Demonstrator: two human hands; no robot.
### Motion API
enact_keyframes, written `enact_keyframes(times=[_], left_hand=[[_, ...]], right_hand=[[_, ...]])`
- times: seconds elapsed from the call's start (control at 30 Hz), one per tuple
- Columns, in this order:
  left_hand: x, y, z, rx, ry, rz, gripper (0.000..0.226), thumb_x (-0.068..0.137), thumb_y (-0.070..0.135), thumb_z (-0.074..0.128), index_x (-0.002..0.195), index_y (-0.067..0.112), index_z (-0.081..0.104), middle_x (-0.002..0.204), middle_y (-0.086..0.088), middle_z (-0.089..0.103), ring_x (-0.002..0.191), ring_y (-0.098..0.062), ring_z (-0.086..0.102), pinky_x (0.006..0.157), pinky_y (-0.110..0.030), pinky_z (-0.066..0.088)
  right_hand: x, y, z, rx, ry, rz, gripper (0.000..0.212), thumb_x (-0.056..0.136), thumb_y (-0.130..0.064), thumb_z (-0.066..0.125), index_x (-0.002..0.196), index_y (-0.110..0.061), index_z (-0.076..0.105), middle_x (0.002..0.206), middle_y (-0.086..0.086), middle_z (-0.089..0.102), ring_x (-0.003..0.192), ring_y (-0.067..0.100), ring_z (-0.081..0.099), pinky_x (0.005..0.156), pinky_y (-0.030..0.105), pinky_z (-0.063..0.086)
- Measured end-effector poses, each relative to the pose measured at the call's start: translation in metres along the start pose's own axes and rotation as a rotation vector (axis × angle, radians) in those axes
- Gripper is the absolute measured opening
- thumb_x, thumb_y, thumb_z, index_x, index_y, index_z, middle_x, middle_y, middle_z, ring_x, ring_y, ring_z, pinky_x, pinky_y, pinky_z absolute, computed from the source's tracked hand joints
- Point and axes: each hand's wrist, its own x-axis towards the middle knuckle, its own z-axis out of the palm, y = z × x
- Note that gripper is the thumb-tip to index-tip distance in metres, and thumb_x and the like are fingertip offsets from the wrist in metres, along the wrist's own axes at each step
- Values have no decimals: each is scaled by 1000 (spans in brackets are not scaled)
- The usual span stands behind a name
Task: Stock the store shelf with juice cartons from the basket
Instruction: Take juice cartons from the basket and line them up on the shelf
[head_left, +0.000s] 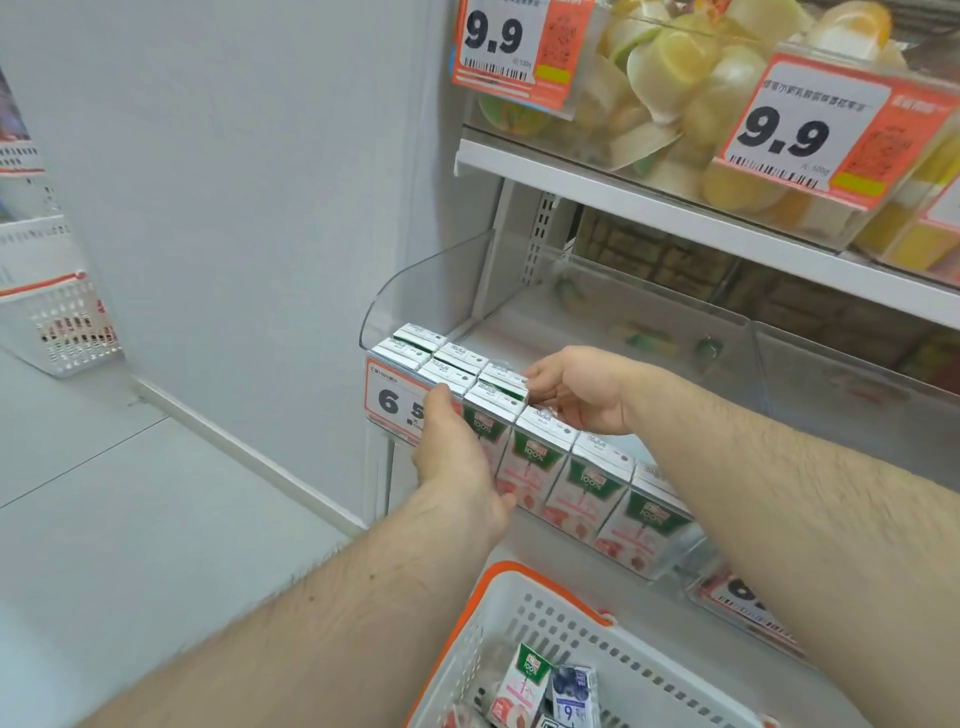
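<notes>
Head view: both hands at the shelf (597, 322). Left hand (457, 452) flat against carton fronts; right hand (582, 389) pinches a juice carton (501, 375) behind the front row. Row mostly filled; below the grip, basket (519, 613) holds a few more.

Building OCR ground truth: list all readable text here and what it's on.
"9.9": left price tag, top shelf.
"9.9": right price tag, top shelf.
"6" and part of a digit: carton-shelf tag; left hand covers the rest.
"100%": shelf cartons.
"100%": basket carton.
"9": blueberry carton.
Chinese print, barcodes, carton tops: unreadable.
</notes>
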Motion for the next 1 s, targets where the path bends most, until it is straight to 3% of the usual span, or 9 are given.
enact_keyframes(times=[0.1, 0.2, 0.33, 0.43, 0.53, 0.63, 0.77, 0.9, 1.0], left_hand=[[-6, -6, 0, -25, 2, 20, 39, 91, 54, 44, 106, 28, 68, 82, 3, 75, 79, -16, 66, 75, -37, 51], [-17, -15, 1, -31, -10, 50, 40, 93, 53, 40, 100, 26, 68, 68, 8, 74, 76, -12, 63, 75, -34, 49], [-27, -20, -2, 3, -63, 25, 44, 93, 50, 37, 103, 21, 69, 89, -3, 73, 86, -20, 65, 79, -35, 48], [-33, -28, -5, 204, -78, -33, 34, 97, 42, 39, 93, 14, 58, 92, -9, 61, 88, -24, 57, 91, -42, 45], [-34, -42, -14, 628, -193, -120, 36, 92, 40, 51, 118, 15, 53, 120, -10, 55, 105, -29, 57, 93, -44, 45], [-38, -54, -21, 961, -360, -119, 21, 89, 39, 53, 98, 20, 56, 110, -6, 60, 95, -25, 62, 86, -39, 46], [-41, -73, -33, 1296, -495, -26, 15, 93, 37, 55, 96, 23, 59, 110, -3, 64, 88, -21, 62, 87, -38, 48], [-37, -89, -45, 1499, -554, -42, 15, 95, 31, 53, 104, 19, 58, 116, -3, 62, 101, -21, 64, 94, -40, 48], [-25, -104, -52, 1614, -525, -42, 21, 96, 29, 53, 110, 14, 60, 110, -2, 60, 105, -23, 63, 85, -36, 48]], right_hand=[[1, 0, 2, -148, 74, 9, 20, 98, -7, 50, 105, -1, 67, 97, 12, 72, 78, 22, 57, 79, 37, 48], [-13, -5, 9, -434, 280, -51, 19, 95, -18, 58, 105, -9, 71, 98, 4, 73, 80, 17, 62, 84, 37, 51], [-38, -5, 17, -719, 550, -219, 19, 90, -25, 66, 97, -9, 73, 98, 2, 71, 91, 18, 63, 79, 33, 52], [-61, 12, 25, -764, 738, -505, 20, 89, -11, 55, 93, -19, 73, 100, 0, 72, 92, 21, 65, 85, 33, 54], [-94, 44, 38, -801, 787, -957, 21, 84, -3, 56, 90, -10, 75, 90, 3, 75, 87, 24, 68, 83, 35, 53], [-127, 83, 41, -791, 855, -1220, 15, 76, -2, 58, 78, -6, 73, 78, 4, 73, 76, 19, 67, 74, 30, 51], [-154, 162, 34, -818, 821, -1112, 16, 76, -8, 57, 76, -8, 73, 74, 1, 72, 72, 12, 62, 71, 24, 50], [-159, 236, 23, -676, 821, -630, 16, 82, -6, 62, 80, -14, 76, 75, -5, 72, 70, 10, 63, 70, 23, 50], [-157, 273, 17, -562, 793, -317, 18, 85, -6, 62, 82, -19, 74, 69, -9, 67, 61, 6, 58, 62, 16, 42]])
